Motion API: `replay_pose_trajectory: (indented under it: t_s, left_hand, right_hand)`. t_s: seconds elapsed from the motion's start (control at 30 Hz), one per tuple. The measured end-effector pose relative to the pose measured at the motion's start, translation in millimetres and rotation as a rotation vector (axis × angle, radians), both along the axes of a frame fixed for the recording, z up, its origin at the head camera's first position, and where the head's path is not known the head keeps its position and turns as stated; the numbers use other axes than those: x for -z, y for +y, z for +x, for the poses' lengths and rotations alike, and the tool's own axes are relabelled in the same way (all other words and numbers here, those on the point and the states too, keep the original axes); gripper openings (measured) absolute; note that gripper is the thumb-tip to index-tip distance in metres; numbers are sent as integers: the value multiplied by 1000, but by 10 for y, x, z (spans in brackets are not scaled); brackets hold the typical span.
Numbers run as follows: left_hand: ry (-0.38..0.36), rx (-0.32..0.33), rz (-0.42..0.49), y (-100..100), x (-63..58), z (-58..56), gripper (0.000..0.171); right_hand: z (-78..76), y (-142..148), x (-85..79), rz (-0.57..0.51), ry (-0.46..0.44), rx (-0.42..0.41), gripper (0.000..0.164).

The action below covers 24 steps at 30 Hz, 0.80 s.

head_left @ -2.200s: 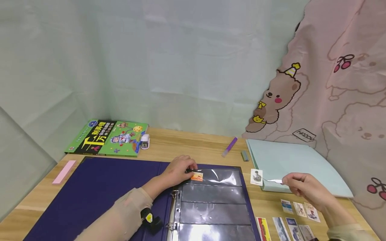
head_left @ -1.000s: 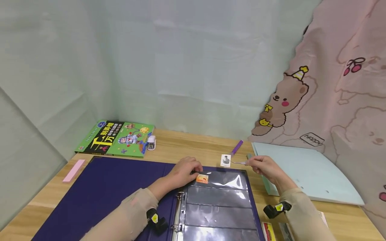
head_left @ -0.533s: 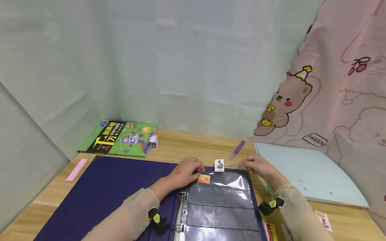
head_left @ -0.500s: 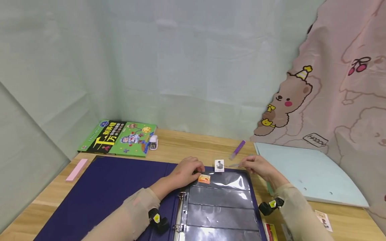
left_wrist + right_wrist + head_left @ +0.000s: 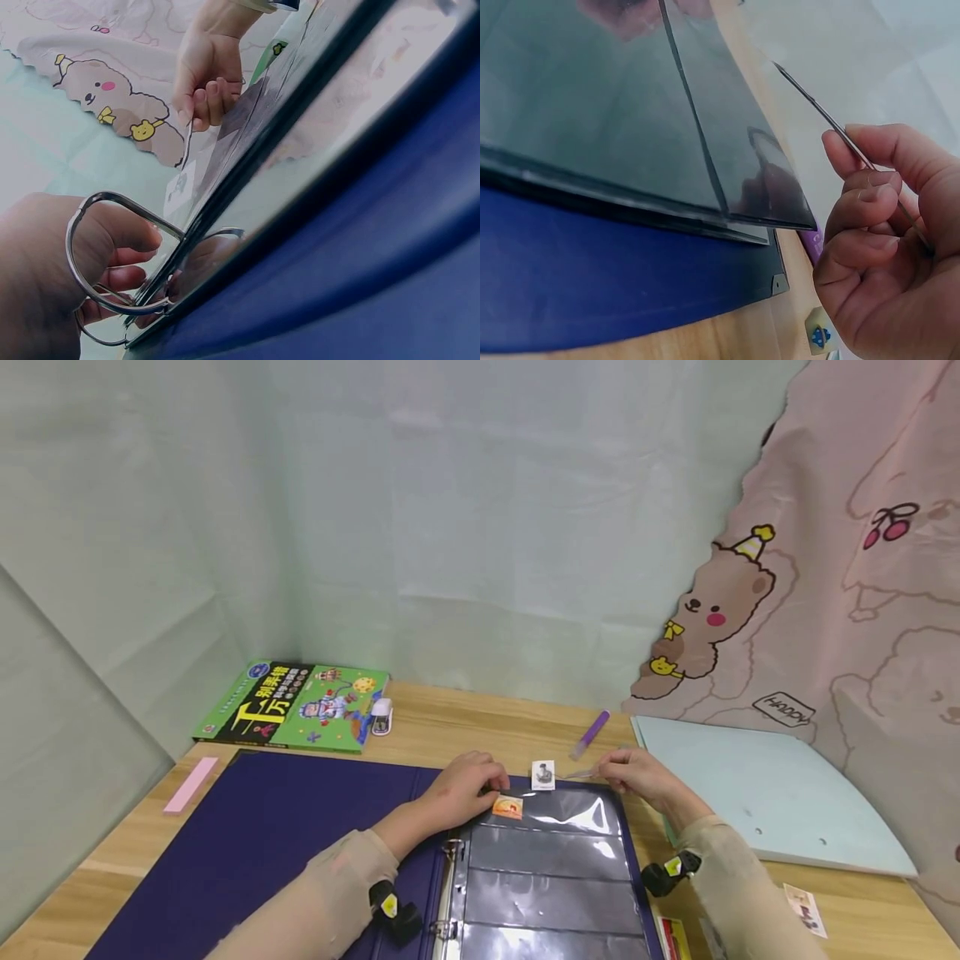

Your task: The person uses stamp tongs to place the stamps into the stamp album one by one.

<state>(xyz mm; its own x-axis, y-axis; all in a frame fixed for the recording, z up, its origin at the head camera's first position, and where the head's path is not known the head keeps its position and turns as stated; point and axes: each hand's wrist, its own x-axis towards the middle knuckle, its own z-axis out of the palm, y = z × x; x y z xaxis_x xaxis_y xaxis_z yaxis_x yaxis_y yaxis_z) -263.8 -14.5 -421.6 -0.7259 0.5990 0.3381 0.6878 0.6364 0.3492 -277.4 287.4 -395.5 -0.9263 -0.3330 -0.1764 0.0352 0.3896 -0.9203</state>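
In the head view my right hand (image 5: 641, 777) grips slim metal tweezers (image 5: 825, 116), their tips pointing left. At those tips is a small white stamp (image 5: 543, 774) with a dark grey figure, overlapping the top edge of the clear pocket page (image 5: 555, 889). My left hand (image 5: 461, 789) pinches that page's upper left edge between thumb and fingers, beside the binder rings (image 5: 71, 247). An orange stamp (image 5: 507, 807) sits in the top pocket, just right of the left thumb. The page belongs to an open navy ring binder (image 5: 292, 835).
Behind the binder lie a green book (image 5: 300, 706), a white correction-tape-like item (image 5: 381, 716) and a purple pen (image 5: 590, 734). A pink strip (image 5: 191, 785) is at left. Pale blue folder (image 5: 757, 785) stands right, with stamps (image 5: 805, 908) nearer me, partly hidden by my right forearm.
My right hand has carried the grey-figure stamp leftward from beside the folder to the page's top edge, lowering it slightly in the last half second. The left hand stays at the page.
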Motion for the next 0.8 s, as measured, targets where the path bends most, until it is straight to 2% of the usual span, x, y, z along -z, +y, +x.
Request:
replay_pose_trajectory:
  t_s: [0.27, 0.43, 0.63, 0.8]
  left_hand:
    - [4, -3, 8, -4, -10, 9, 12]
    - [1, -3, 13, -4, -33, 25, 11]
    - [10, -7, 5, 5, -33, 30, 11]
    - [7, -7, 3, 7, -29, 23, 11]
  right_hand:
    - [-27, -30, -13, 72, 1, -29, 15]
    - [-87, -28, -17, 113, 3, -104, 25]
    - [-146, -44, -59, 149, -46, -163, 13]
    - [-174, -53, -98, 159, -63, -215, 15]
